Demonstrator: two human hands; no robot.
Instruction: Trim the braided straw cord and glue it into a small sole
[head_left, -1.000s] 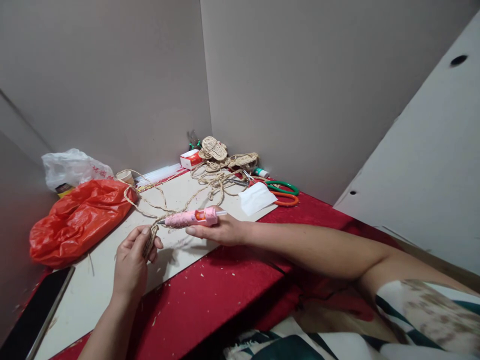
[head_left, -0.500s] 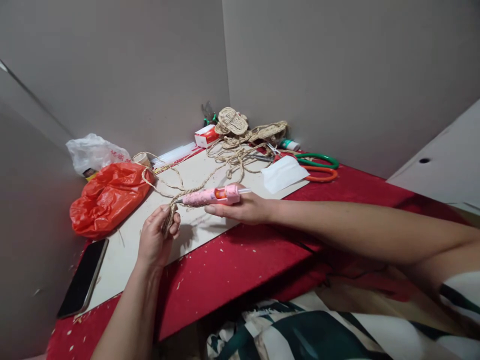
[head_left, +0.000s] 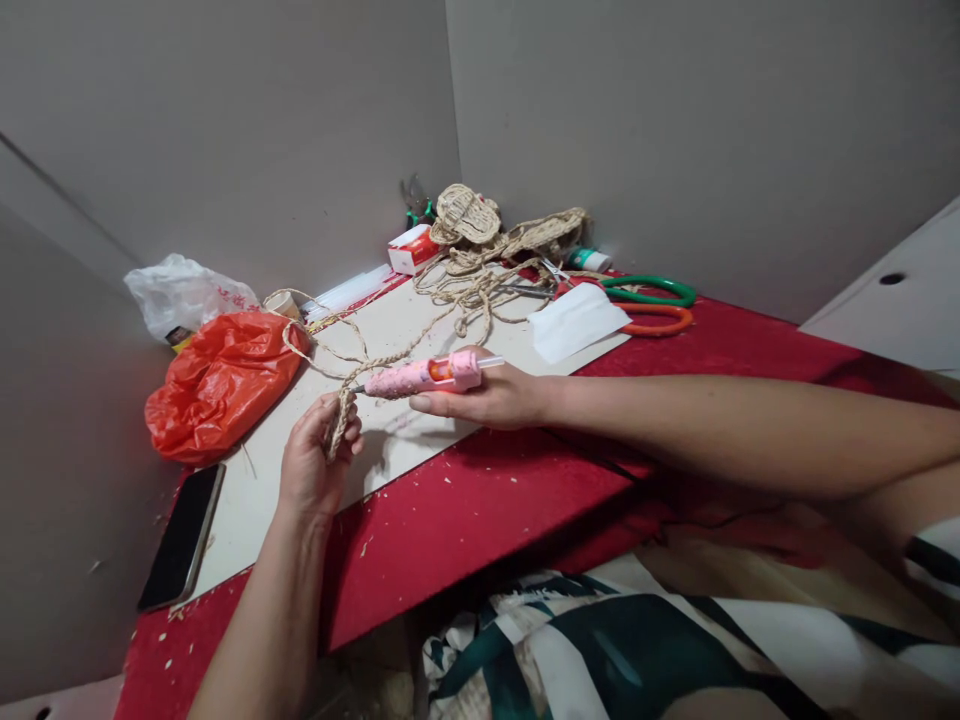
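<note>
My left hand (head_left: 311, 462) pinches a small flat coil of braided straw rope (head_left: 338, 423) on edge above a pale board (head_left: 390, 445). The rope's loose end trails away across the board toward the far corner. My right hand (head_left: 491, 393) grips a pink glue gun (head_left: 421, 376) held level. Its metal tip points left and sits just beside the top of the coil.
An orange plastic bag (head_left: 217, 383) and a white bag (head_left: 184, 293) lie at the left. A dark phone (head_left: 184, 535) rests near the board's front left corner. Woven straw pieces (head_left: 487, 225), a small red-white box (head_left: 411, 249), green and orange scissors (head_left: 649, 304) and white paper (head_left: 576, 319) crowd the far corner. Red cloth (head_left: 480, 510) covers the table.
The view has swung so everything sits lower and further right in the picture, with the phone now in sight. Both hands keep their hold; the glue gun's tip stays at the coil.
</note>
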